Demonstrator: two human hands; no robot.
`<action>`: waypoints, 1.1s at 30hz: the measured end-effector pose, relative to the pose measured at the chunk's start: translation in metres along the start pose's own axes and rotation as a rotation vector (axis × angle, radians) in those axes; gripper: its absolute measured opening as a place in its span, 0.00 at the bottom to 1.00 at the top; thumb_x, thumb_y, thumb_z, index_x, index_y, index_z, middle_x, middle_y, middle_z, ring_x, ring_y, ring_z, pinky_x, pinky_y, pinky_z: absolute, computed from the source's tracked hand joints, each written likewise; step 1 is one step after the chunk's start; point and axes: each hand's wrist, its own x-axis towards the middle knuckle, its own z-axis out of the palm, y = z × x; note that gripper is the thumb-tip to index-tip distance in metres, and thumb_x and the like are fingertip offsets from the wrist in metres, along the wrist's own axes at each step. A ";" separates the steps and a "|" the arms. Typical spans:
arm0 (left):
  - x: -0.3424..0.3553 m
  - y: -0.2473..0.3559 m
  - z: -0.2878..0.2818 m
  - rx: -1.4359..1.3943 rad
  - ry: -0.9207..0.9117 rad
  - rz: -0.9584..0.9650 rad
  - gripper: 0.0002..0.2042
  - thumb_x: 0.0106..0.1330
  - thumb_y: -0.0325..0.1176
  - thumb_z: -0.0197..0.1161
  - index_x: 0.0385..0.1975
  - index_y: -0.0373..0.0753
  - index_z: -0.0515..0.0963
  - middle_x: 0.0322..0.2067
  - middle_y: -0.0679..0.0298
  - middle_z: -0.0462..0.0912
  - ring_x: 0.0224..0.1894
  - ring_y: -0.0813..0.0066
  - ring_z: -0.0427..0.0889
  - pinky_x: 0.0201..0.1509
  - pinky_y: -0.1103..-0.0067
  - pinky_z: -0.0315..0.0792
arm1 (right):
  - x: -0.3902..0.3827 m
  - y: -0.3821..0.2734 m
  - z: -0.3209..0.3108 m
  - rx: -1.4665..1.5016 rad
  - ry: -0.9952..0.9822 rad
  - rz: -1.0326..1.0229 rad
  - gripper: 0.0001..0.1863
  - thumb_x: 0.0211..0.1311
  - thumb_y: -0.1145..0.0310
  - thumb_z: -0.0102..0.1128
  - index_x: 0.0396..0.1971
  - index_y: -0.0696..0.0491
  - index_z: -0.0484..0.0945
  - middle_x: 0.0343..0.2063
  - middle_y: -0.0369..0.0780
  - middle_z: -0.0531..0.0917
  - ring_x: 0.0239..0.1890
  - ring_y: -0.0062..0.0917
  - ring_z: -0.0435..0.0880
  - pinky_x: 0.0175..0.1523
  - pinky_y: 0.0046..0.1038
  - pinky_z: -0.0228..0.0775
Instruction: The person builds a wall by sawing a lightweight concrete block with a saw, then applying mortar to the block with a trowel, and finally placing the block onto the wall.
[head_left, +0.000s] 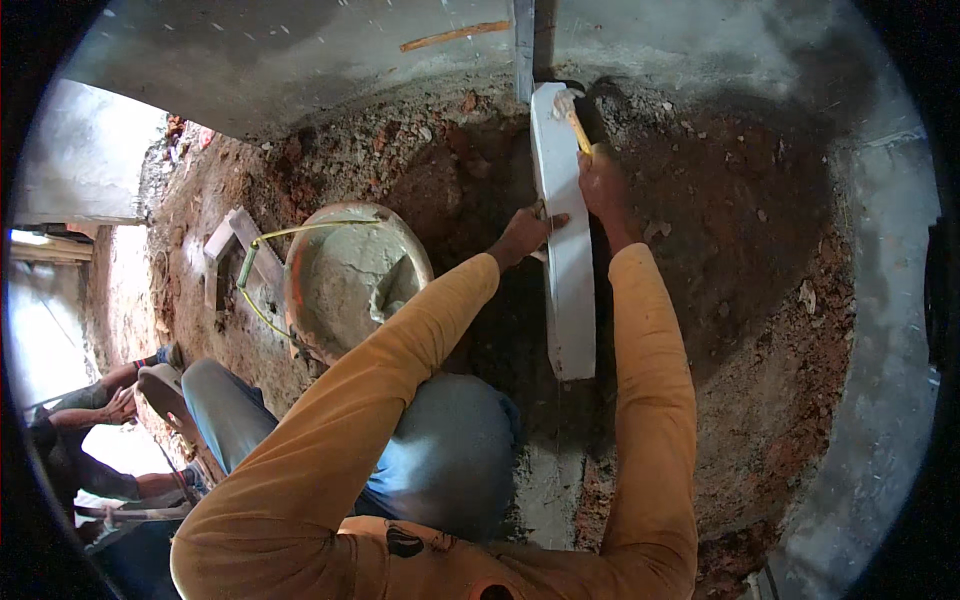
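Observation:
A long white slab [567, 270] stretches away from me over the dark soil, its far end by the wall. At its left edge my left hand [525, 232] is closed, a finger lying across the slab's face. My right hand [604, 185], slightly blurred, is wrapped around the yellow handle of a tool [578, 130] on the slab's right side. The tool's pale, smeared head is near the slab's far end; I cannot make out its exact kind. To the left stands a round basin [298, 262] of wet grey mortar [345, 262], with a grey lump partly sunk in it.
A yellow-green cord [263, 312] lies over the basin. Beside it is a white angled frame [232, 232]. A grey wall [330, 60] with an upright metal bar [524, 50] stands ahead. Another person's hand [121, 405] and legs show at the lower left.

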 end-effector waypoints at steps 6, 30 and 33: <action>-0.017 0.012 -0.012 -0.071 -0.010 -0.015 0.25 0.61 0.47 0.69 0.52 0.36 0.77 0.41 0.56 0.84 0.40 0.66 0.85 0.34 0.70 0.85 | -0.012 -0.033 0.000 0.175 0.102 0.026 0.19 0.74 0.54 0.44 0.44 0.57 0.67 0.26 0.56 0.79 0.29 0.56 0.80 0.32 0.53 0.70; -0.016 0.013 -0.005 0.032 -0.032 -0.068 0.27 0.66 0.47 0.64 0.61 0.42 0.71 0.47 0.55 0.82 0.45 0.64 0.84 0.41 0.64 0.86 | 0.007 -0.019 0.001 -0.020 0.013 -0.030 0.17 0.72 0.59 0.48 0.42 0.62 0.70 0.23 0.55 0.81 0.27 0.54 0.82 0.32 0.52 0.74; -0.013 0.008 -0.015 0.085 0.006 0.002 0.27 0.66 0.46 0.64 0.62 0.40 0.71 0.47 0.54 0.82 0.46 0.63 0.84 0.41 0.64 0.86 | 0.003 -0.038 0.005 0.017 0.068 0.031 0.18 0.71 0.58 0.48 0.41 0.61 0.70 0.26 0.57 0.81 0.31 0.57 0.82 0.35 0.54 0.73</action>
